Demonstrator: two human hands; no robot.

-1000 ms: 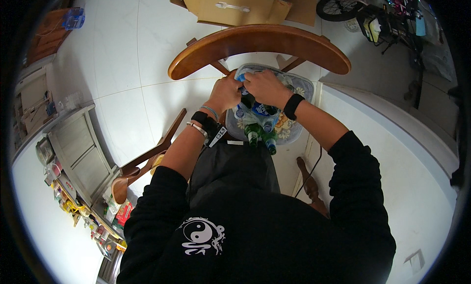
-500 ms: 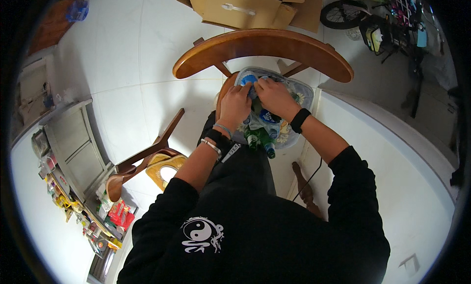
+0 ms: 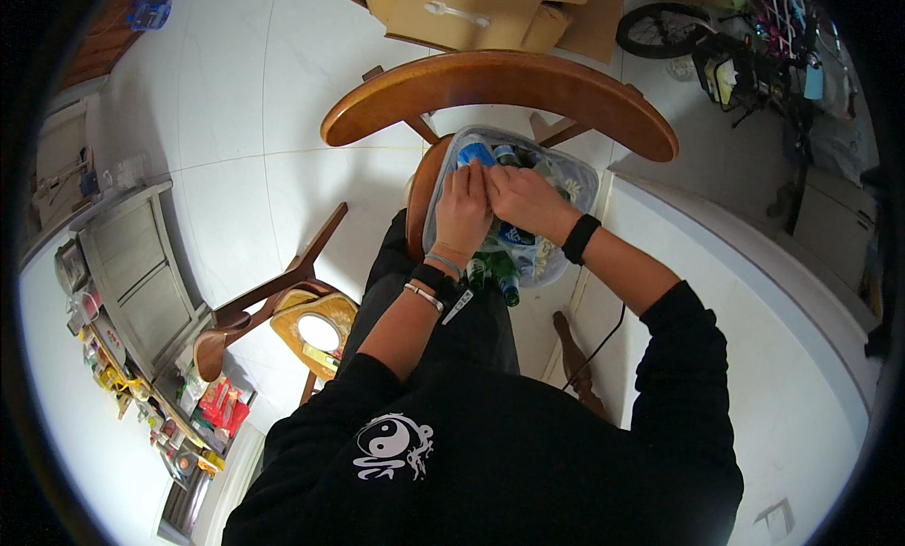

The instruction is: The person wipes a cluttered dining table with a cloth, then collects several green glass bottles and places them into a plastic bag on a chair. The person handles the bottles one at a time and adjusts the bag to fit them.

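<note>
My left hand [image 3: 463, 206] and my right hand [image 3: 530, 199] meet over a clear plastic bin [image 3: 586, 182] on a wooden chair [image 3: 500, 74]. Both have their fingers bent and pinched together at the tips. Whatever is between them is too small or hidden to name. Just beyond the fingertips shows a blue piece [image 3: 477, 154], perhaps a label or wrapper. Several green bottles [image 3: 497, 267] lie in the bin, some with dark blue labels. My hands and forearms cover part of the bin's contents.
Beyond the chair stands an open cardboard box [image 3: 452, 16]. A small bicycle [image 3: 665, 29] is at the far right. To the left are a second chair with a yellow seat [image 3: 300, 343] and a cluttered shelf [image 3: 156, 395]. A low white wall [image 3: 716, 291] runs along the right.
My left hand has shifted slightly right and lower, closer to my right hand. My right hand has moved little. The blue piece now shows beyond the fingertips. The view has tilted a little.
</note>
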